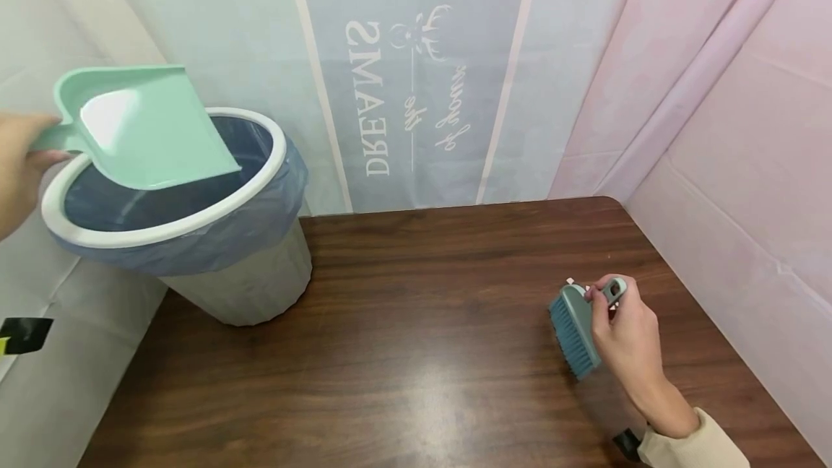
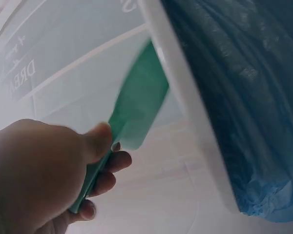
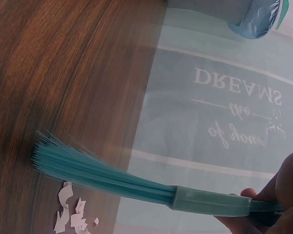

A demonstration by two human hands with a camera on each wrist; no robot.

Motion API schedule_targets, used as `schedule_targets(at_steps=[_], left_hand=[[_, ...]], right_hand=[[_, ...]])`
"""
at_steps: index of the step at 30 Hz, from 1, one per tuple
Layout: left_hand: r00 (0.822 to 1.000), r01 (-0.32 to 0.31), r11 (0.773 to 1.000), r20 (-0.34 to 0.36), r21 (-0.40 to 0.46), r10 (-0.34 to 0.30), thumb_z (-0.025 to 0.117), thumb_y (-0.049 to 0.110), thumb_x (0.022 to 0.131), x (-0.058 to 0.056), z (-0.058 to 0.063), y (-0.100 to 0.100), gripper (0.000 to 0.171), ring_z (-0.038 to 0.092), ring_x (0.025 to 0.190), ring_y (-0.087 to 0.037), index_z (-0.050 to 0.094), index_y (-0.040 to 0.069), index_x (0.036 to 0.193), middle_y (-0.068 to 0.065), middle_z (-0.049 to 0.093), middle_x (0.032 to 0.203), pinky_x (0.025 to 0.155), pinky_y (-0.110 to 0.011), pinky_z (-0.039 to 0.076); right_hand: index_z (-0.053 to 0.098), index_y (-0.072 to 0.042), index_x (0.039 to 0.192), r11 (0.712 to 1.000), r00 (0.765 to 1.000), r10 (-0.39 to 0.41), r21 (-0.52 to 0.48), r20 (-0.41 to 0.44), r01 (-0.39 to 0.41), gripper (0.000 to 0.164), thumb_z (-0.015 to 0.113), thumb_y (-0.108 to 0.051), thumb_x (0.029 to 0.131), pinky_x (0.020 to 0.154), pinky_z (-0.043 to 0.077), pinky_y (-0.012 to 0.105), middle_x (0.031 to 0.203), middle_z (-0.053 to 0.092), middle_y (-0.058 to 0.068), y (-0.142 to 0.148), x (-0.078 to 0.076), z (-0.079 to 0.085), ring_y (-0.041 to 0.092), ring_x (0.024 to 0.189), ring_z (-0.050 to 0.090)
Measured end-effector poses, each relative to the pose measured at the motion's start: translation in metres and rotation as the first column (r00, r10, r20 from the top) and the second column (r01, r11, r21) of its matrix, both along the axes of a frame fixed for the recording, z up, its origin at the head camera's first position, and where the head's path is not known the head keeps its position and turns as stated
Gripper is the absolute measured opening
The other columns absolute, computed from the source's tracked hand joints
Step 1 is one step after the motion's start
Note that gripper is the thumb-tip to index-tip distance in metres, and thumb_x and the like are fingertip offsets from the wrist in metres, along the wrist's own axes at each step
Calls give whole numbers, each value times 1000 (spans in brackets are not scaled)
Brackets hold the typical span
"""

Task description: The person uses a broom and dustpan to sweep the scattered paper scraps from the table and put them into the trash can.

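Observation:
At the far left my left hand [image 1: 19, 165] grips the handle of a mint-green dustpan [image 1: 149, 136]. The pan overlaps the mouth of a lined trash bin [image 1: 240, 280] in the head view, and no scraps show on its surface. In the left wrist view, thumb and fingers wrap the dustpan's handle beside the bin's white rim [image 2: 185, 97]. On the right, my right hand [image 1: 629, 334] holds a teal hand brush [image 1: 575, 331] by its handle, bristles down at the tabletop. Torn white paper scraps [image 3: 78, 217] lie beside the bristles, partly hidden by the brush in the head view.
The bin stands on the dark wood table [image 1: 416, 323] at its back left, with a blue bag [image 1: 273, 222] folded over its rim. A printed cloth [image 1: 416, 78] hangs along the back edge, and pale pink fabric [image 1: 747, 165] borders the right side.

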State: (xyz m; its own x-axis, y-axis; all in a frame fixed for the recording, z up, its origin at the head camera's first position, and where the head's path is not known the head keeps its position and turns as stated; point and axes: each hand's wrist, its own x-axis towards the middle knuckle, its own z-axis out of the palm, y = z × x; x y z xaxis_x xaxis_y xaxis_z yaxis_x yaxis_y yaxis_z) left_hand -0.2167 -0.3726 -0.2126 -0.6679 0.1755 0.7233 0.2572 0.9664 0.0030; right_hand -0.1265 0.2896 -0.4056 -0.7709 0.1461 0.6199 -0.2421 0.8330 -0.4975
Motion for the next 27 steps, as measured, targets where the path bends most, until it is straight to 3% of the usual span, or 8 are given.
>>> schedule_targets(at_steps=[2, 5, 9, 16, 18, 20, 24, 27], left_hand=[[996, 82, 996, -47, 42, -80, 48, 21, 95, 0, -4, -5, 43, 48, 100, -55, 51, -13, 121, -40, 51, 104, 102, -43, 36], [978, 187, 979, -114, 84, -177, 46, 30, 96, 3, -6, -4, 49, 58, 104, -18, 53, -14, 118, -39, 53, 101, 99, -16, 33], [971, 218, 971, -116, 95, -207, 53, 18, 94, 13, 1, 10, 38, 34, 96, 25, 55, -13, 118, -39, 55, 100, 86, -2, 27], [977, 212, 970, -22, 118, -211, 57, 7, 93, 32, 13, 30, 32, 37, 95, 28, 57, -8, 121, -36, 58, 106, 86, 0, 29], [975, 222, 968, 5, 120, -224, 57, 6, 93, 36, 14, 35, 32, 42, 85, 25, 57, -5, 122, -22, 63, 112, 77, 0, 33], [963, 259, 955, 41, 141, -267, 56, 3, 93, 40, 14, 41, 32, 44, 82, 23, 57, -4, 124, 4, 63, 115, 73, 1, 35], [937, 320, 934, 89, 156, -336, 56, -1, 92, 51, 17, 61, 32, 48, 86, 20, 57, -4, 124, 37, 45, 107, 72, 1, 37], [934, 322, 940, 127, 112, -334, 59, -1, 90, 61, 21, 79, 33, 47, 70, 15, 58, -2, 123, 23, 58, 98, 61, -1, 38]], right_hand=[[50, -3, 101, 1000, 1000, 2, 0, -7, -2, 17, 58, 2, 87, 47, 35, 11, 81, 65, 5, 0, 0, 0, -1, 57, 44], [50, -3, 100, 1000, 1000, 3, -1, -15, -3, 16, 58, 2, 87, 47, 35, 11, 80, 65, 5, 0, -1, 0, -2, 56, 44], [50, -3, 100, 1000, 1000, 2, 2, -20, -2, 16, 58, 2, 87, 47, 34, 11, 80, 65, 5, 0, -1, 0, -1, 56, 43], [51, -3, 101, 1000, 1000, 1, 11, -21, -1, 18, 59, 3, 86, 48, 35, 10, 80, 65, 4, 1, 0, -2, -5, 58, 43], [51, -3, 101, 1000, 1000, 3, 9, -21, -3, 17, 59, 2, 87, 48, 35, 10, 81, 65, 4, 1, 0, -3, -5, 58, 43], [51, -3, 100, 1000, 1000, 2, 7, -24, -2, 17, 59, 2, 87, 48, 35, 10, 80, 65, 4, 1, 0, -3, -5, 58, 43], [51, -3, 100, 1000, 1000, 0, 6, -31, 1, 16, 59, 3, 86, 48, 35, 10, 80, 65, 4, 0, 0, -3, -4, 57, 44], [52, -1, 99, 1000, 999, -3, 5, -36, 4, 16, 59, 4, 86, 47, 35, 10, 79, 65, 5, 0, 1, -3, -3, 57, 44]])
